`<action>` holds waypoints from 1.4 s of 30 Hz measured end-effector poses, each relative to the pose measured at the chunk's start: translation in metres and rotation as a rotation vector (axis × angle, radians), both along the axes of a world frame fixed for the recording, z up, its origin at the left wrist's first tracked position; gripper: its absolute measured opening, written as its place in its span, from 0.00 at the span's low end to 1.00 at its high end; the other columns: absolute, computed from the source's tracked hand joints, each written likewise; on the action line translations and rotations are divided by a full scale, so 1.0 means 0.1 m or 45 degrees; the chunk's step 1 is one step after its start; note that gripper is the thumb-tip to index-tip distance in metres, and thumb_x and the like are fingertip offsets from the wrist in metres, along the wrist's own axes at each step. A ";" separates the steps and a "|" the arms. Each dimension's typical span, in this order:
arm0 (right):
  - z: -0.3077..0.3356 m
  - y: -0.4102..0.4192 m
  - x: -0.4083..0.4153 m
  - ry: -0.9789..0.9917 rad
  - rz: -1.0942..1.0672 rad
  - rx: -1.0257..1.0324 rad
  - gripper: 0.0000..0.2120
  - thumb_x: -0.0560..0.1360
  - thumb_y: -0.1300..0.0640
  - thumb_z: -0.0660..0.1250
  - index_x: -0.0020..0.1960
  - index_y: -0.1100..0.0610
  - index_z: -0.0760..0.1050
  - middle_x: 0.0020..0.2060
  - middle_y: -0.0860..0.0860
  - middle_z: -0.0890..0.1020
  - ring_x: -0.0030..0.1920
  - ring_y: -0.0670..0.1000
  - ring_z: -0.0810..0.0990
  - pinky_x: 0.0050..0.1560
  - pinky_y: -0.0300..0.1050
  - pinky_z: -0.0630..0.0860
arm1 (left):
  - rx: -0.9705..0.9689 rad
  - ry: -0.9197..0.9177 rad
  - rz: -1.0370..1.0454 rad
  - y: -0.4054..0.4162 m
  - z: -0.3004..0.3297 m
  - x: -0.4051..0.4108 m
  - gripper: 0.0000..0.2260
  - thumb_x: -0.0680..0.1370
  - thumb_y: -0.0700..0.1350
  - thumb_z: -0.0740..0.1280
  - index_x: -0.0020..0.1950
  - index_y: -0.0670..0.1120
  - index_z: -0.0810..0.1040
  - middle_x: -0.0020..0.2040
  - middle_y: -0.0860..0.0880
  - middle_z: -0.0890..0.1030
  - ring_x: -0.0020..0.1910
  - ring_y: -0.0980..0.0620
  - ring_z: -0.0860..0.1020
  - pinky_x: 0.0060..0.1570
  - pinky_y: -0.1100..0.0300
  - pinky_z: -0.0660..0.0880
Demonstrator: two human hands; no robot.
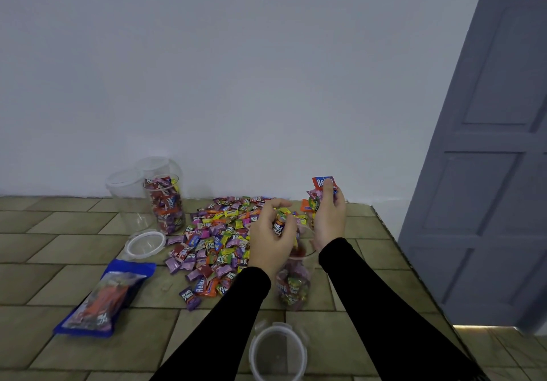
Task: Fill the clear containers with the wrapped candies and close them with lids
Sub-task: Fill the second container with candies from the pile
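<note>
Candies (219, 241) are spread in a loose pile across the tiled floor (59, 286), and a handful is held by each hand above the open container (294, 280) standing between the forearms. The container's mouth lies directly under the left hand (270, 234), at roughly 6 o'clock from its grip, with the long axis upright; it is already partly filled with wrapped candies. The left hand is clearly the nearer: its curled fingers are clenched around several candies just over the rim, palm turned inward and down. The right hand (328, 215) is raised higher, at about 1 o'clock from the container, and is gripping a bunch of candies, a red wrapper (321, 181) sticking up above the fingers. Both forearms, in black sleeves, converge on the container from 6 o'clock.

A release from the left hand is judged to be the step in hand, the right to follow once brought down and inward.

At 10 o'clock a full container (165, 206) stands uncovered beside two empty ones (127, 191), with a lid (145, 243) lying near. A second lid (278, 354) lies at 6 o'clock, and a blue candy bag (103, 295) at 8 o'clock.
</note>
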State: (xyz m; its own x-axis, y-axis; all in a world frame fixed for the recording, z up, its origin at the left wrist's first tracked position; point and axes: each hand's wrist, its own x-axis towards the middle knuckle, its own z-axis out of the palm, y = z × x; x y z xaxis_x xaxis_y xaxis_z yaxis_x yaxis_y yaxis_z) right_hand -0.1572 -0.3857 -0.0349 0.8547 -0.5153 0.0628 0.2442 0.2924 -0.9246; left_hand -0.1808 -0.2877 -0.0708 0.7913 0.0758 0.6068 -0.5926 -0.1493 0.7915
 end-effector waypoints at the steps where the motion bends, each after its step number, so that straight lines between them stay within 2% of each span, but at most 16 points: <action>1: 0.00 0.00 0.01 0.004 0.007 -0.004 0.13 0.80 0.44 0.58 0.45 0.51 0.74 0.35 0.47 0.78 0.35 0.48 0.76 0.42 0.49 0.73 | -0.016 -0.005 -0.012 0.00 0.02 -0.01 0.06 0.76 0.45 0.63 0.50 0.54 0.74 0.35 0.50 0.76 0.29 0.42 0.71 0.28 0.47 0.69; 3: -0.01 0.00 0.00 0.009 0.013 -0.001 0.13 0.80 0.44 0.58 0.46 0.51 0.74 0.36 0.48 0.78 0.37 0.48 0.76 0.43 0.49 0.74 | -0.013 -0.021 -0.010 -0.01 0.02 -0.01 0.06 0.77 0.44 0.63 0.50 0.55 0.74 0.38 0.52 0.76 0.31 0.44 0.72 0.30 0.47 0.71; 7: -0.02 0.00 0.00 -0.014 0.024 0.012 0.13 0.80 0.44 0.58 0.44 0.50 0.74 0.35 0.48 0.77 0.36 0.49 0.75 0.41 0.48 0.72 | 0.037 -0.055 0.023 0.02 -0.05 0.06 0.05 0.78 0.49 0.63 0.51 0.59 0.74 0.44 0.58 0.77 0.40 0.47 0.79 0.41 0.45 0.78; 10: -0.03 0.01 0.01 -0.006 0.021 -0.002 0.13 0.80 0.43 0.58 0.44 0.49 0.74 0.37 0.48 0.78 0.39 0.51 0.76 0.43 0.50 0.73 | 0.046 -0.071 0.057 0.02 -0.02 0.04 0.04 0.78 0.48 0.64 0.50 0.57 0.74 0.42 0.56 0.77 0.37 0.52 0.77 0.36 0.52 0.76; 13: -0.03 0.01 0.02 0.003 0.020 -0.022 0.13 0.80 0.42 0.58 0.45 0.50 0.74 0.37 0.48 0.78 0.40 0.51 0.76 0.43 0.50 0.72 | 0.030 -0.052 0.051 0.01 0.00 0.01 0.04 0.79 0.40 0.66 0.49 0.49 0.77 0.37 0.56 0.78 0.36 0.56 0.78 0.32 0.61 0.72; 16: -0.05 0.00 0.04 0.006 0.008 -0.034 0.14 0.79 0.41 0.58 0.46 0.49 0.75 0.39 0.49 0.79 0.42 0.52 0.77 0.45 0.51 0.73 | 0.031 0.018 0.025 0.01 -0.01 0.04 0.04 0.79 0.37 0.65 0.49 0.46 0.78 0.36 0.58 0.81 0.37 0.59 0.80 0.35 0.66 0.74; 18: -0.04 0.00 0.04 0.002 0.014 -0.025 0.14 0.80 0.42 0.58 0.48 0.52 0.75 0.39 0.49 0.79 0.40 0.50 0.78 0.44 0.49 0.74 | -0.001 0.044 -0.006 0.01 -0.02 0.04 0.04 0.80 0.41 0.64 0.50 0.48 0.78 0.40 0.55 0.83 0.40 0.58 0.81 0.40 0.65 0.76; 21: 0.00 0.00 0.00 0.001 0.033 0.026 0.13 0.80 0.44 0.58 0.48 0.51 0.74 0.35 0.46 0.79 0.30 0.43 0.79 0.36 0.42 0.76 | -0.160 0.140 -0.028 0.01 -0.08 0.02 0.07 0.82 0.46 0.60 0.53 0.49 0.78 0.48 0.53 0.83 0.50 0.56 0.80 0.49 0.65 0.75; 24: 0.00 -0.02 -0.02 0.000 0.039 0.044 0.12 0.81 0.45 0.58 0.46 0.50 0.74 0.35 0.46 0.79 0.26 0.40 0.77 0.33 0.41 0.75 | -0.404 0.415 -0.162 -0.01 -0.23 0.05 0.14 0.83 0.52 0.57 0.55 0.48 0.79 0.52 0.50 0.83 0.54 0.51 0.80 0.57 0.53 0.75; 26: 0.01 -0.02 -0.03 0.001 0.059 0.056 0.12 0.81 0.45 0.58 0.45 0.51 0.74 0.34 0.46 0.79 0.26 0.40 0.77 0.33 0.41 0.75 | -0.562 0.711 -0.306 -0.04 -0.26 0.07 0.26 0.77 0.64 0.55 0.54 0.45 0.81 0.49 0.46 0.84 0.47 0.48 0.80 0.52 0.48 0.77; 28: 0.03 0.00 -0.04 0.012 0.082 0.055 0.12 0.81 0.46 0.58 0.45 0.51 0.74 0.35 0.47 0.79 0.25 0.40 0.78 0.30 0.39 0.76 | -0.652 0.894 -0.437 -0.05 -0.27 0.10 0.35 0.73 0.70 0.54 0.51 0.40 0.83 0.44 0.43 0.84 0.39 0.47 0.78 0.43 0.52 0.77; 33: 0.02 0.03 -0.03 0.070 0.098 0.021 0.16 0.80 0.43 0.58 0.51 0.54 0.78 0.44 0.54 0.83 0.40 0.49 0.82 0.38 0.43 0.79 | -0.685 0.900 -0.453 -0.05 -0.30 0.17 0.35 0.76 0.69 0.51 0.46 0.41 0.84 0.45 0.39 0.84 0.38 0.44 0.78 0.43 0.52 0.76; 37: 0.01 0.02 -0.01 0.067 0.139 0.016 0.21 0.80 0.44 0.58 0.57 0.59 0.78 0.47 0.57 0.82 0.37 0.47 0.80 0.27 0.33 0.72 | -0.710 0.898 -0.414 -0.07 -0.32 0.18 0.34 0.74 0.70 0.54 0.45 0.42 0.85 0.44 0.39 0.84 0.40 0.41 0.78 0.46 0.50 0.76; 39: -0.02 0.04 0.00 0.063 0.126 -0.010 0.23 0.78 0.41 0.60 0.59 0.58 0.77 0.53 0.59 0.82 0.45 0.51 0.81 0.29 0.33 0.71 | -0.706 0.907 -0.422 -0.07 -0.32 0.19 0.35 0.76 0.69 0.53 0.46 0.41 0.85 0.44 0.38 0.84 0.41 0.41 0.78 0.47 0.49 0.77; 41: -0.01 0.05 -0.03 0.068 0.145 -0.015 0.24 0.76 0.40 0.61 0.61 0.58 0.76 0.56 0.60 0.81 0.49 0.53 0.81 0.34 0.36 0.73 | -0.715 0.915 -0.430 -0.06 -0.31 0.19 0.35 0.77 0.68 0.52 0.47 0.39 0.84 0.42 0.40 0.84 0.37 0.44 0.78 0.41 0.52 0.78; 42: 0.00 0.05 -0.04 0.052 0.164 0.011 0.23 0.77 0.43 0.61 0.62 0.59 0.75 0.55 0.60 0.81 0.46 0.51 0.82 0.33 0.36 0.74 | -0.711 0.913 -0.426 -0.06 -0.31 0.19 0.35 0.78 0.67 0.52 0.47 0.39 0.84 0.42 0.40 0.84 0.36 0.46 0.78 0.39 0.55 0.78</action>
State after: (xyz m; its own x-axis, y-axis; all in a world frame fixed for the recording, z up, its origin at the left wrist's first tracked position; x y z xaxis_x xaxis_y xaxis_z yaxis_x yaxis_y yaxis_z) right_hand -0.1608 -0.3805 -0.0348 0.9156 -0.4015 0.0225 0.1663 0.3272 -0.9302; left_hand -0.1614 -0.2937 -0.1017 0.9925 -0.0895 -0.0838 0.1152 0.4465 0.8873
